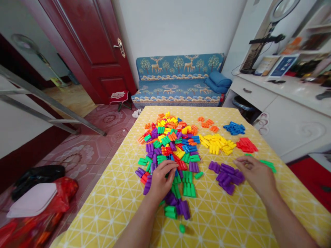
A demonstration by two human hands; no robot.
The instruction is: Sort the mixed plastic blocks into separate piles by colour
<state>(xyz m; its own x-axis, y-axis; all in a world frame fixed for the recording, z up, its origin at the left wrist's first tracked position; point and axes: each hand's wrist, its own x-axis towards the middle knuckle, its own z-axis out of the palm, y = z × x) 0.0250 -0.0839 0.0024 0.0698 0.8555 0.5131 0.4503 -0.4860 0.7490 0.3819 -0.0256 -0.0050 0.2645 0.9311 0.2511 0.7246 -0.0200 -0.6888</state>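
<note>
My left hand [163,179] reaches over a mixed pile of plastic building pieces [170,136] shaped like joined tubes. Its fingers are drawn together in a pinch at the pile's near side; what lies between them, if anything, is too small to make out. To the right, my right hand [257,174] hovers with curled fingers at the edge of a group of purple pieces [227,175]. Whether those fingers hold a piece is hidden. Partly behind this hand lie a few green pieces [269,166].
Sorted groups lie beyond my right hand: yellow pieces [217,144], red pieces [247,145], blue pieces [234,128] and orange pieces [207,123]. A small green piece [182,228] is near me on the yellow tablecloth [103,206]. A blue sofa [178,88] stands past the table.
</note>
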